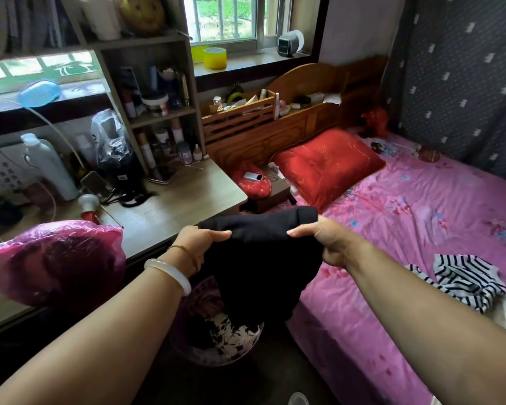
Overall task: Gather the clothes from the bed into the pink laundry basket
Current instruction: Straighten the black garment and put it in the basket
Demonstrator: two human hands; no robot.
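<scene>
Left hand (pixel 197 244) and right hand (pixel 327 244) both pinching black garment (pixel 260 258), held over pink laundry basket (pixel 200 290); striped top (pixel 465 279) on bed (pixel 406 229); no legible writing

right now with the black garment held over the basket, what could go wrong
1. Both hands, left hand and right hand, pinch only the top edge of the black garment; its hanging end sits near the rim of the pink laundry basket, so it may drape over the side.
2. The basket already holds a black-and-white patterned cloth, so this one may sit high.
3. The striped garment lies by the bed edge and could slip off.
</scene>
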